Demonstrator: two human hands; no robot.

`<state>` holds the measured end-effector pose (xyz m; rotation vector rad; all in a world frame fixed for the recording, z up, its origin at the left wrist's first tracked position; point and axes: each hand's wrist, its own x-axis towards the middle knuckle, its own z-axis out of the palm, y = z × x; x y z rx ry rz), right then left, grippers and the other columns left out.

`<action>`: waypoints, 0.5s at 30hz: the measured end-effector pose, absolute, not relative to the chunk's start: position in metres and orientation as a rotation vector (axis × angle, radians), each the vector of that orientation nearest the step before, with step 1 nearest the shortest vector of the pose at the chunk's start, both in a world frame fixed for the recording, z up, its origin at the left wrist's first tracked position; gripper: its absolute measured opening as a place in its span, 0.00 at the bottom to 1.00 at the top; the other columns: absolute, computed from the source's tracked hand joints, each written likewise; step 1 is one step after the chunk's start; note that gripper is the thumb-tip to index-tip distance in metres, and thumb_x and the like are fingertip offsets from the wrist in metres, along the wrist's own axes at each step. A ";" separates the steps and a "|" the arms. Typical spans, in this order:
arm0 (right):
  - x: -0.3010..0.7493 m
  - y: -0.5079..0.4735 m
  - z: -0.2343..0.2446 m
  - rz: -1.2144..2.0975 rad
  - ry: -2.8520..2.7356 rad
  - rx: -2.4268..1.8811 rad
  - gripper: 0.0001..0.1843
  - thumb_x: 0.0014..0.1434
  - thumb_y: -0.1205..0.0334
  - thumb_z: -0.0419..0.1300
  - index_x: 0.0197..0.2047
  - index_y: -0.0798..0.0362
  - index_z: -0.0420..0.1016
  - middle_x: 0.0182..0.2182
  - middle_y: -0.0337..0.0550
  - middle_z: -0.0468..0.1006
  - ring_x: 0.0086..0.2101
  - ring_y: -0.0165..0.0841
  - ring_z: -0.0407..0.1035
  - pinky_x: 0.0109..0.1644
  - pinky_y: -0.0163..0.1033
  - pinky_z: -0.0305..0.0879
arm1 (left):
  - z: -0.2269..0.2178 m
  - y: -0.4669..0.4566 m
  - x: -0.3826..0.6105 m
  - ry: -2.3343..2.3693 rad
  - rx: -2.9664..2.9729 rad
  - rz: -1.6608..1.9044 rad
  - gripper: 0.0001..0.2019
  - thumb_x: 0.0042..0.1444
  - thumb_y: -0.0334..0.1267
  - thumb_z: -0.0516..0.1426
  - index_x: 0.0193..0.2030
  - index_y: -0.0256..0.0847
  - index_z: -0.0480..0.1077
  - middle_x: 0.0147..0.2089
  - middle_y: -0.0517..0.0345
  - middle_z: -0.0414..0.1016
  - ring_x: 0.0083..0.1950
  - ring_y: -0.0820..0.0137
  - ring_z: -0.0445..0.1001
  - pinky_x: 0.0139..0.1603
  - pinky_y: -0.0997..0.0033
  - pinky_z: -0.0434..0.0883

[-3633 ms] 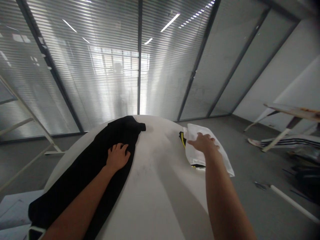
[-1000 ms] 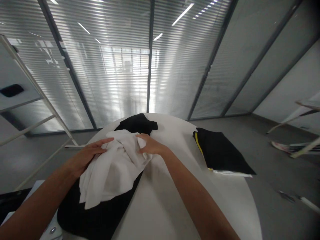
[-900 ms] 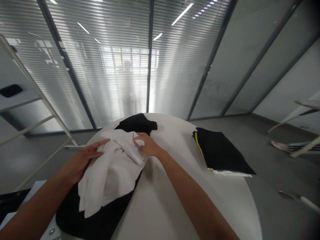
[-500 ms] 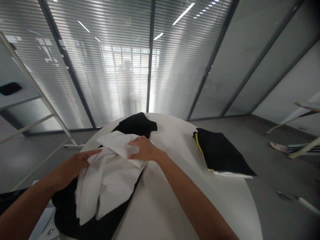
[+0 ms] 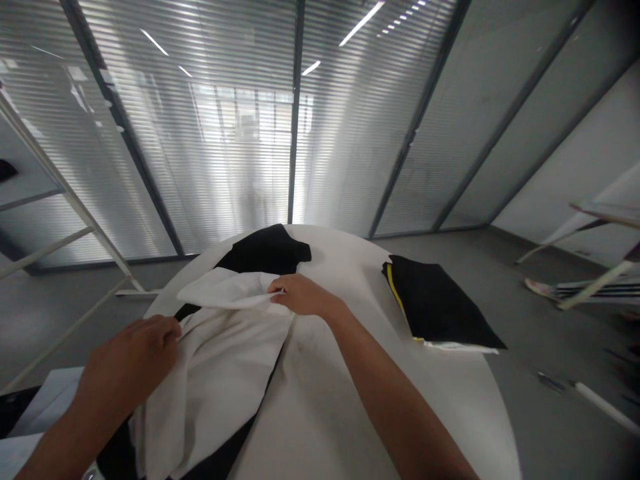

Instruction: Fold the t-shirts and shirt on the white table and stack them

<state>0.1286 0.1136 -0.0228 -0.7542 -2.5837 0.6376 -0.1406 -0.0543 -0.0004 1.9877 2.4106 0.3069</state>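
A white garment (image 5: 220, 360) lies spread over a long black garment (image 5: 265, 250) on a round white table (image 5: 350, 400). My left hand (image 5: 133, 350) is closed on the white garment's left edge, near me. My right hand (image 5: 300, 295) pinches the cloth's far edge at mid-table, lifting a fold a little. The black garment's far end shows beyond the white cloth.
A folded black garment with a yellow stripe (image 5: 435, 310) lies on the table's right side, over something white. A white ladder frame (image 5: 60, 233) stands at left. Glass walls with blinds are behind. Table legs and a white tube (image 5: 600, 407) lie on the grey floor at right.
The white garment came from the right pile onto the black one. In the last second my left hand drew its edge toward me and closed; the cloth has spread out flatter.
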 end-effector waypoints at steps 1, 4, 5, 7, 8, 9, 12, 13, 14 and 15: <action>0.129 0.113 -0.022 0.587 -2.575 -0.782 0.07 0.61 0.62 0.58 0.40 0.51 0.78 0.40 0.44 0.80 0.41 0.38 0.72 0.43 0.40 0.63 | 0.001 -0.055 -0.128 2.312 2.188 0.315 0.12 0.54 0.37 0.49 0.29 0.44 0.73 0.36 0.49 0.77 0.44 0.51 0.74 0.43 0.52 0.69; 0.131 0.112 -0.023 0.555 -2.562 -0.808 0.08 0.61 0.62 0.59 0.40 0.51 0.79 0.39 0.44 0.80 0.40 0.38 0.72 0.42 0.40 0.62 | 0.003 -0.055 -0.089 2.213 2.549 0.512 0.09 0.52 0.33 0.51 0.29 0.43 0.73 0.39 0.45 0.75 0.49 0.51 0.70 0.45 0.53 0.68; 0.131 0.111 -0.024 0.593 -2.563 -0.785 0.08 0.61 0.62 0.59 0.40 0.51 0.79 0.39 0.44 0.80 0.39 0.37 0.72 0.42 0.39 0.62 | 0.001 -0.054 -0.078 2.144 2.629 0.534 0.09 0.52 0.33 0.51 0.30 0.43 0.73 0.40 0.45 0.74 0.49 0.51 0.69 0.46 0.53 0.67; 0.133 0.113 -0.025 0.685 -2.560 -0.721 0.08 0.60 0.63 0.58 0.39 0.51 0.79 0.38 0.42 0.80 0.37 0.35 0.72 0.41 0.38 0.62 | -0.008 -0.050 -0.063 1.999 2.725 0.468 0.09 0.52 0.32 0.52 0.30 0.43 0.73 0.39 0.47 0.74 0.45 0.53 0.70 0.46 0.51 0.65; 0.133 0.115 -0.024 0.731 -2.556 -0.690 0.08 0.60 0.63 0.58 0.39 0.51 0.80 0.37 0.42 0.80 0.37 0.35 0.72 0.41 0.38 0.63 | -0.016 -0.048 -0.059 1.929 2.737 0.393 0.10 0.53 0.31 0.51 0.29 0.42 0.73 0.36 0.48 0.74 0.42 0.55 0.70 0.46 0.51 0.65; 0.133 0.118 -0.022 0.783 -2.552 -0.665 0.08 0.59 0.63 0.59 0.38 0.51 0.80 0.36 0.41 0.80 0.36 0.34 0.72 0.41 0.37 0.63 | -0.026 -0.045 -0.057 1.866 2.731 0.321 0.11 0.54 0.30 0.50 0.29 0.41 0.72 0.33 0.49 0.74 0.40 0.57 0.70 0.45 0.52 0.65; 0.133 0.139 -0.006 1.028 -2.536 -0.627 0.06 0.55 0.61 0.63 0.36 0.51 0.81 0.32 0.38 0.80 0.33 0.33 0.72 0.39 0.36 0.64 | -0.055 -0.040 -0.060 1.756 2.705 0.262 0.11 0.55 0.27 0.49 0.31 0.40 0.73 0.35 0.51 0.74 0.40 0.59 0.70 0.46 0.53 0.64; 0.134 0.148 0.001 1.121 -2.463 -0.677 0.07 0.53 0.60 0.65 0.35 0.52 0.81 0.31 0.37 0.80 0.32 0.33 0.72 0.38 0.35 0.64 | -0.062 -0.039 -0.062 1.732 2.703 0.266 0.11 0.55 0.27 0.49 0.32 0.40 0.72 0.35 0.51 0.74 0.40 0.59 0.70 0.46 0.54 0.64; 0.134 0.159 0.007 1.199 -2.346 -0.760 0.08 0.51 0.59 0.67 0.35 0.52 0.81 0.30 0.37 0.80 0.33 0.33 0.72 0.37 0.35 0.65 | -0.067 -0.039 -0.064 1.714 2.706 0.281 0.11 0.55 0.27 0.49 0.32 0.40 0.72 0.35 0.51 0.74 0.41 0.60 0.70 0.46 0.54 0.63; 0.135 0.170 0.013 1.228 -2.138 -0.912 0.09 0.49 0.59 0.67 0.35 0.52 0.81 0.30 0.37 0.80 0.32 0.33 0.72 0.37 0.35 0.66 | -0.070 -0.040 -0.065 1.705 2.710 0.304 0.11 0.56 0.27 0.49 0.33 0.40 0.72 0.35 0.52 0.74 0.41 0.60 0.69 0.47 0.54 0.63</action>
